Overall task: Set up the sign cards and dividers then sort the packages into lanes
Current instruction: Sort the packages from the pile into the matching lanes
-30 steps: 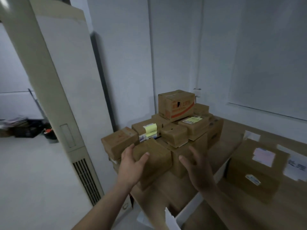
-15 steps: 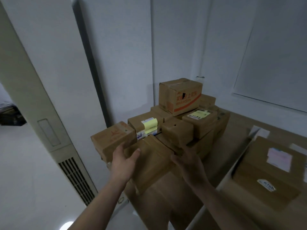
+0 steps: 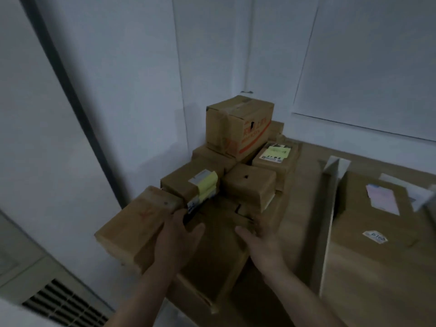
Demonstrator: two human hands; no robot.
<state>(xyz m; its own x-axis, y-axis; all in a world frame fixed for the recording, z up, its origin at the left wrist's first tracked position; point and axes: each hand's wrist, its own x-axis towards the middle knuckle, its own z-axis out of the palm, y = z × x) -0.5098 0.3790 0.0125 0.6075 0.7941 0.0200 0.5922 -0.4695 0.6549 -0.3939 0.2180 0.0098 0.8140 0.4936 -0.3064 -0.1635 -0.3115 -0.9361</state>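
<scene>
A heap of brown cardboard packages fills the table's left end. Among them are a tall package with orange print (image 3: 238, 123) on top, one with a yellow note (image 3: 188, 182), and one with a yellow-green label (image 3: 276, 154). At the front lies a plain brown package (image 3: 219, 246). My left hand (image 3: 177, 234) grips its left side with the thumb on top, beside a neighbouring package (image 3: 139, 227). My right hand (image 3: 262, 244) grips its right side; those fingertips are hidden. A white divider strip (image 3: 330, 208) runs down the table, with a folded white sign card (image 3: 337, 165) at its far end.
Right of the divider sits a large package (image 3: 377, 244) with a pink label and a round sticker. White paper lies behind it at the right edge (image 3: 422, 197). A floor-standing unit with a vent grille (image 3: 59, 300) stands at lower left. A white wall lies close behind the heap.
The view has moved closer and tilted down. Both hands went from reaching with spread fingers to clasping the front package on its two sides.
</scene>
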